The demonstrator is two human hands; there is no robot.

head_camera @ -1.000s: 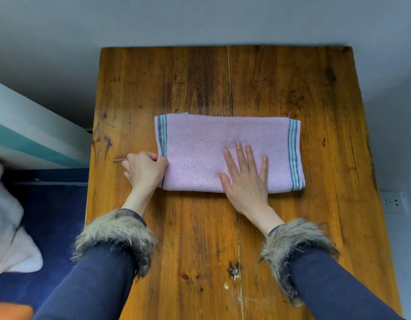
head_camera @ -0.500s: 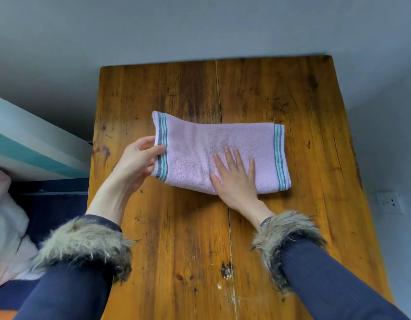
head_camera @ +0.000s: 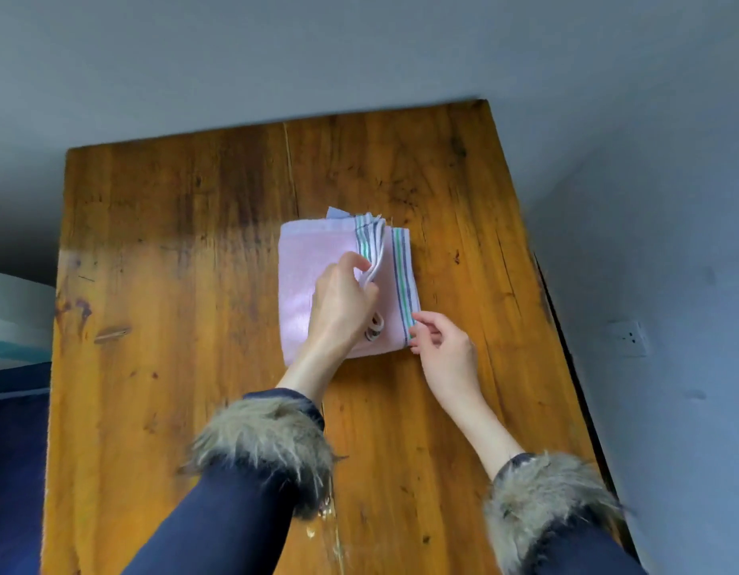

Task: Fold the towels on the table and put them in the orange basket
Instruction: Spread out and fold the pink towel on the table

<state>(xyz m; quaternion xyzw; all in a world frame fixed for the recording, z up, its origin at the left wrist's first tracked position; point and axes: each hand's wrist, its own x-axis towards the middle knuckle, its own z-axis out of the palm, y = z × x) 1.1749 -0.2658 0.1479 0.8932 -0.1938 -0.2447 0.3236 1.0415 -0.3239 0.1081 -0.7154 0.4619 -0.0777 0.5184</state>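
Your left hand (head_camera: 343, 302) pinches the striped end of the pink towel (head_camera: 301, 284), which lies folded on the tabletop (head_camera: 172, 284) under it. Just beside, your right hand (head_camera: 440, 342) pinches the towel's near right corner.
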